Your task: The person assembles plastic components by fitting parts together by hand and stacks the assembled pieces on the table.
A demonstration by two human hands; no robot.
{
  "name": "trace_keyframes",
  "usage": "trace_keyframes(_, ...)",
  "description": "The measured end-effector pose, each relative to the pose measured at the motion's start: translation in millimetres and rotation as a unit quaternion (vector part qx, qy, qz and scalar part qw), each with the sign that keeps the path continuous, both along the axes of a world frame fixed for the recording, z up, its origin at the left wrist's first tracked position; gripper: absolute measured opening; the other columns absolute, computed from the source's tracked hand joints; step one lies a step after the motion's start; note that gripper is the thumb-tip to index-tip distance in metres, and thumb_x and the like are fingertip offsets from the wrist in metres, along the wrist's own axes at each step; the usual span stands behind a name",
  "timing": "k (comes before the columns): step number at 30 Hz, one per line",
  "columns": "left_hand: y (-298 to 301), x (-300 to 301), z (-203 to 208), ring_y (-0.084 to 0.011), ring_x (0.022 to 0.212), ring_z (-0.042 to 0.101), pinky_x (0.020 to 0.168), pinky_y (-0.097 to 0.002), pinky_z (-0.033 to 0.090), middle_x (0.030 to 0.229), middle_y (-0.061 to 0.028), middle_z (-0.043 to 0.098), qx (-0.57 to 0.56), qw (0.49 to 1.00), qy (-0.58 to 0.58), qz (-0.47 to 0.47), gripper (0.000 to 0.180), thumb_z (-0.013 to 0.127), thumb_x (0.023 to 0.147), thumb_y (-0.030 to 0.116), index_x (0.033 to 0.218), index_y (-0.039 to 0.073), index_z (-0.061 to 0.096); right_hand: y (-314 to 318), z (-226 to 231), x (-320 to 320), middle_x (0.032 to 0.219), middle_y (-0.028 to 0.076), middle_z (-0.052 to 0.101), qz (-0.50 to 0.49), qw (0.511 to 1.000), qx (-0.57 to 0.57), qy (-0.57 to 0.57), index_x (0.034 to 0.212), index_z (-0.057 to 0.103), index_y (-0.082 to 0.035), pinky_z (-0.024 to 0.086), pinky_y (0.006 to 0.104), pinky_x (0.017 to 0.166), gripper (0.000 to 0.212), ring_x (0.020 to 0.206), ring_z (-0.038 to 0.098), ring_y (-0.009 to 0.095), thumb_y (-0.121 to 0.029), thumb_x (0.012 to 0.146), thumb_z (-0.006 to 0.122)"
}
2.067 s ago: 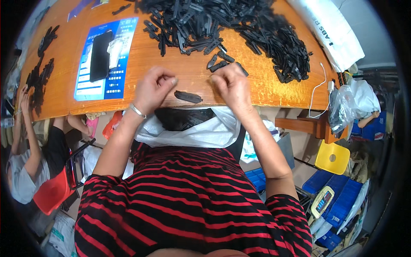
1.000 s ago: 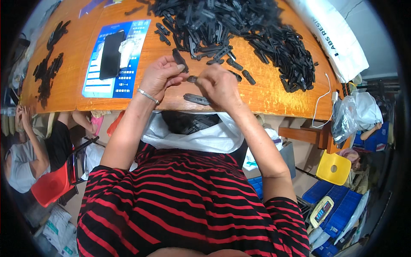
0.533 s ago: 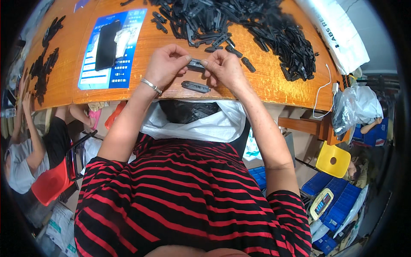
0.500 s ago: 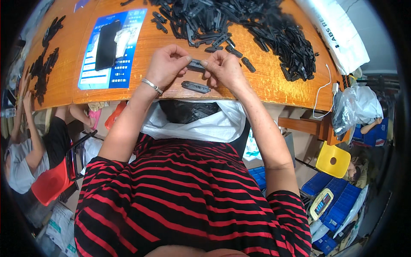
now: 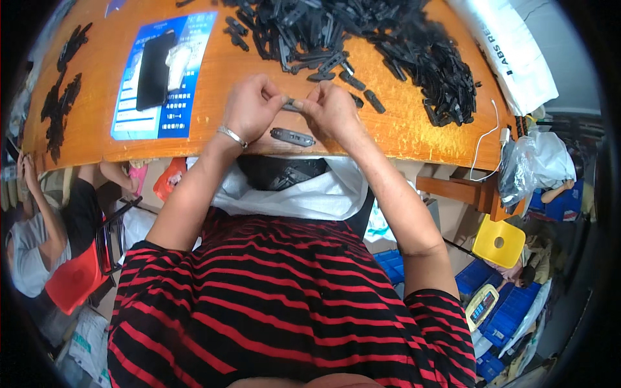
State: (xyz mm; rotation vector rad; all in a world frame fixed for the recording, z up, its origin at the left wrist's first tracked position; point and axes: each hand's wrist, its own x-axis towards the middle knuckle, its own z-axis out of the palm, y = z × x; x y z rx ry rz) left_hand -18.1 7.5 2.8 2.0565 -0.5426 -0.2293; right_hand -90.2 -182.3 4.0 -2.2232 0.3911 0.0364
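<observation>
Between my two hands is a small, long black plastic part (image 5: 293, 105), raised over the wooden table (image 5: 220, 136). My left hand (image 5: 254, 107) pinches its left end with thumb and forefinger. The right end is gripped by my right hand (image 5: 332, 110), its fingers bent around the part and hiding much of it. Another black plastic part (image 5: 292, 137) lies by the table's near edge, just below my hands. An open white sack (image 5: 323, 200) rests at my lap, with black pieces (image 5: 284, 173) inside.
A large heap of black parts (image 5: 304, 32) covers the far side, spreading right. A phone (image 5: 154, 74) lies on a blue printed sheet (image 5: 178, 116) at left, beyond which are more black parts (image 5: 59, 110). A white cable (image 5: 482, 139) hangs over the right edge. People sit at both sides.
Both hands have turned the held part, so less of it shows between my fingers. The loose part by the edge appears slightly lower and further left, along with the whole table.
</observation>
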Motion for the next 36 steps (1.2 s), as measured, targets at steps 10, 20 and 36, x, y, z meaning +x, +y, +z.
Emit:
trace_keyframes(10,-1,44,16,-0.0233,0.086,0.063,0.073,-0.0376,0.053,0.090,-0.0069,0.064,0.049,0.970,-0.221,-0.086,0.010,0.076,0.089,0.012,0.095,0.007,0.070,-18,36,-1,0.094,0.018,0.070,0.054,0.983,-0.161,-0.072,0.096,0.073,-0.005,0.056,0.0486,0.074,0.027,0.081,0.072,0.039,-0.024,0.081,0.083)
trace_keyframes(20,-11,70,15,-0.0289,0.103,0.060,0.084,-0.0406,0.052,0.110,-0.0061,0.063,0.105,0.863,-0.452,-0.200,0.015,0.073,0.083,0.008,0.094,0.006,0.063,9,27,6,0.100,0.020,0.067,0.162,0.941,-0.272,-0.116,0.097,0.070,-0.003,0.057,0.0479,0.076,0.014,0.085,0.071,0.039,-0.015,0.091,0.070)
trace_keyframes(36,-13,6,36,-0.0112,0.085,0.071,0.071,-0.0222,0.058,0.094,-0.0045,0.070,-0.354,0.853,0.382,-0.002,0.017,0.070,0.100,0.013,0.111,0.002,0.063,5,17,4,0.069,0.007,0.070,-0.001,0.974,0.125,-0.190,0.104,0.074,0.002,0.050,0.0284,0.048,0.021,0.048,0.062,0.012,-0.015,0.105,0.062)
